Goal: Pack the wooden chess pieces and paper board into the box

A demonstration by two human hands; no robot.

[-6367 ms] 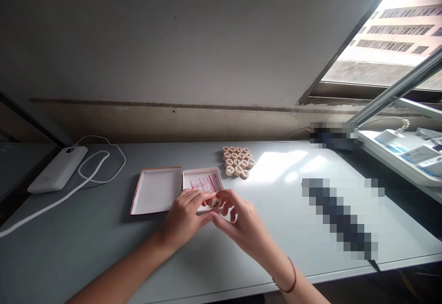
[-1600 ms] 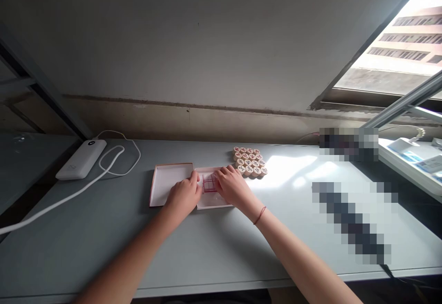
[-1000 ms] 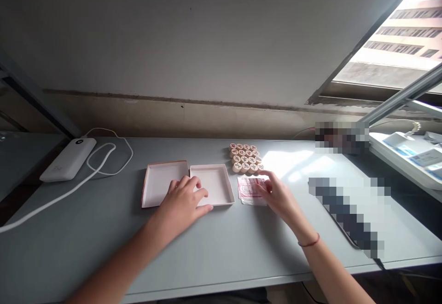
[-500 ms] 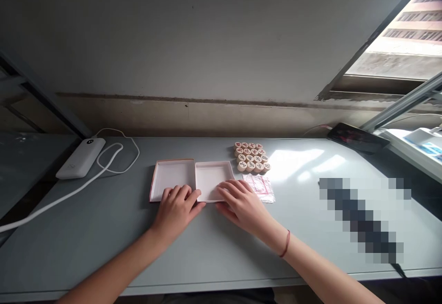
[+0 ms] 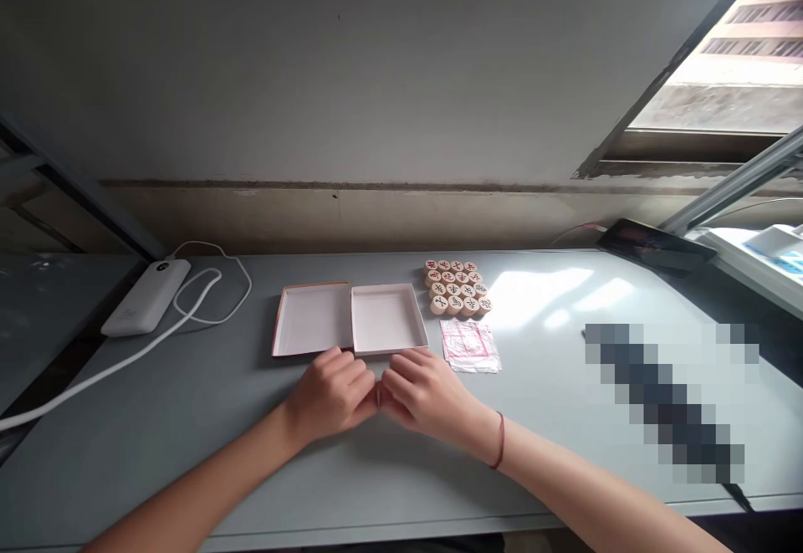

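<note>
Two shallow open boxes lie side by side, a left one with a reddish-orange outer edge (image 5: 314,319) and a white one (image 5: 387,319). My left hand (image 5: 331,392) is closed, its curled knuckles against the front edge around the left box's corner. My right hand (image 5: 430,392) is closed too, knuckles at the white box's front edge. The thumbs meet between the hands, and no object shows in either one. Right of the white box lies a folded plastic sheet with red lines (image 5: 470,345). Behind it, round wooden Chinese chess pieces (image 5: 457,288) stand in rows.
A white power bank (image 5: 145,298) with a white cable (image 5: 125,375) lies at the left. A dark phone (image 5: 656,247) leans at the back right. A pixelated dark item (image 5: 665,402) lies on the right of the grey table (image 5: 539,444). A wall runs behind.
Both hands have drawn out of the boxes to their front edges, fingers curling and thumbs coming together. The boxes sit slightly farther back. The plastic sheet is uncovered.
</note>
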